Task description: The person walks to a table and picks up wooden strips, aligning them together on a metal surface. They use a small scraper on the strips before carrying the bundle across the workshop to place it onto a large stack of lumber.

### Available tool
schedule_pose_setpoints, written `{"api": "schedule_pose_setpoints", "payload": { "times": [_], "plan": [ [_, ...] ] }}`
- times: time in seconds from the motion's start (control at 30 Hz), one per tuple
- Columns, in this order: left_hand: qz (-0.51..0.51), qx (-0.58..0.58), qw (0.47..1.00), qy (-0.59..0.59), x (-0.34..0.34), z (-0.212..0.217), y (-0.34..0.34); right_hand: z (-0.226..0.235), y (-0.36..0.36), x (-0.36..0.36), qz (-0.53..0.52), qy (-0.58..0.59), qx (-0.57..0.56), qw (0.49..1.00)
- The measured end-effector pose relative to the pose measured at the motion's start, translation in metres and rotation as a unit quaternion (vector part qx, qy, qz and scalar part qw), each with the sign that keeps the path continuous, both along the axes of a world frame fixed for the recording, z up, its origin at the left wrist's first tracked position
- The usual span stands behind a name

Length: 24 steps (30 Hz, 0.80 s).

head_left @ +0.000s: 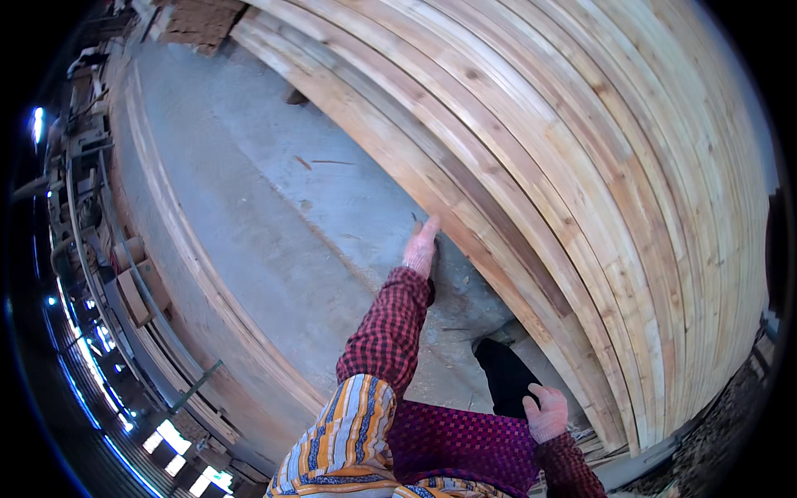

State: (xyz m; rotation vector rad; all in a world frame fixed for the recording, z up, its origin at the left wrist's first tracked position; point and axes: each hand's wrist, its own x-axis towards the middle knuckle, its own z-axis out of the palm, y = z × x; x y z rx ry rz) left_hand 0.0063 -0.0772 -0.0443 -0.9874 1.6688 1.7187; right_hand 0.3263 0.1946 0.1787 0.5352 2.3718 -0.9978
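Observation:
My left hand (422, 248), in what looks like a pale pink knit glove, reaches forward to the near edge of a long wooden plank (378, 158). Its fingers are stretched out, and the fingertips meet or almost meet the plank's edge. Whether they press on it I cannot tell. Lower right, my right hand (547, 413) hangs beside my dark trouser leg (504, 373), close to the planks' near ends. Its fingers are loosely bent and apart, with nothing seen in them. Checked red-and-black sleeves (382, 328) cover both arms.
Many long jointed boards (581, 166) lie side by side across the right. Thin strips (195, 241) run along the grey floor (249, 166) at left, where wood scraps (332, 162) lie. Machinery and a brown box (143, 290) stand at far left; a brown stack (199, 25) is at the top.

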Motion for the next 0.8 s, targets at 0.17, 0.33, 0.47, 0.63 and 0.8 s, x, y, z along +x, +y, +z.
{"api": "schedule_pose_setpoints", "payload": {
  "times": [0.17, 0.33, 0.47, 0.63, 0.8],
  "plan": [
    [-0.086, -0.129, 0.988, -0.018, 0.058, 0.150, -0.139, 0.026, -0.027, -0.002, 0.185, -0.160, 0.092, 0.965],
    [0.065, -0.156, 0.978, -0.124, 0.226, 0.285, -0.313, 0.129, -0.086, -0.099, 0.234, -0.355, 0.069, 0.902],
    [0.307, -0.004, 0.931, -0.197, 0.299, 0.394, -0.358, 0.179, -0.128, -0.223, 0.155, -0.240, -0.014, 0.958],
    [0.391, 0.044, 0.898, -0.196, 0.289, 0.451, -0.376, 0.205, -0.194, -0.412, 0.157, -0.051, 0.025, 0.986],
    [0.415, 0.100, 0.896, -0.123, 0.204, 0.433, -0.410, 0.277, -0.332, -0.539, 0.293, -0.037, 0.029, 0.955]
  ]
}}
